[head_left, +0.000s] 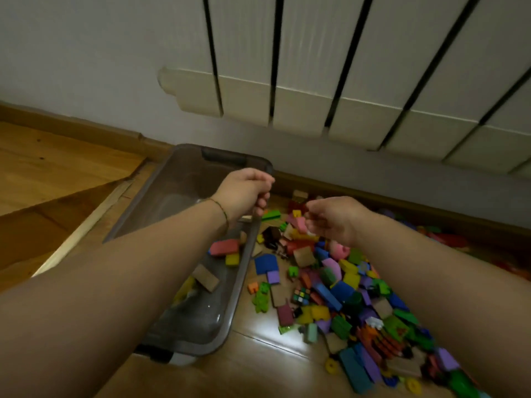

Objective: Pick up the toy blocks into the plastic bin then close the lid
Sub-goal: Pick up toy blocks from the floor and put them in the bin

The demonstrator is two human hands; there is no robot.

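A translucent grey plastic bin (240, 285) stands on the wooden floor by the wall. It holds a few blocks, among them a red one (224, 247), a yellow one (232, 259) and a tan one (205, 278). My left hand (244, 193) grips the bin's right rim near the far corner, fingers curled over the edge. A big pile of coloured toy blocks (344, 288) lies on the floor to the right of the bin. My right hand (333, 219) hovers over the far end of the pile with curled fingers. Whether it holds a block is hidden. No lid is in view.
A white radiator (330, 81) hangs on the wall above the pile. A wooden skirting board (359, 196) runs behind the blocks. To the left of the bin lies a lighter wooden strip (86, 225). A small puzzle cube (301, 295) sits among the blocks.
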